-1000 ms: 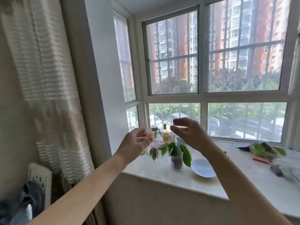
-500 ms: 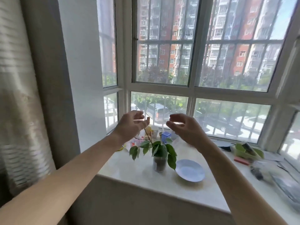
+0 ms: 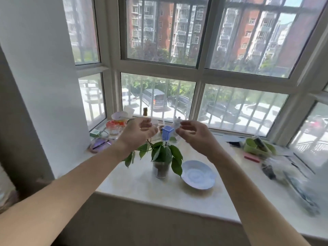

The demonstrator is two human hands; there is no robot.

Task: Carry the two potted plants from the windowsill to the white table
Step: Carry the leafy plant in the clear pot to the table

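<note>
The 2 hands hover empty and apart, fingers loosely curled, palms turned inward: left hand [image 3: 140, 132], right hand [image 3: 195, 137]. The potted plant [image 3: 160, 170] stands upright on the windowsill [image 3: 134, 190], below and between them, about equally near each, so the reach likely goes downward. A blue ribbed cup [image 3: 167, 133] shows in the gap between them; I cannot tell whether it holds the 2nd plant.

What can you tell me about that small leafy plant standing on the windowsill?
The plant is small, with drooping dark green leaves and a thin stem arching leftward. It grows from dark soil in a clear, glass-like jar, upright on the pale windowsill, just left of a pale blue plate. The left hand and right hand hover above it; neither holds it.
</note>
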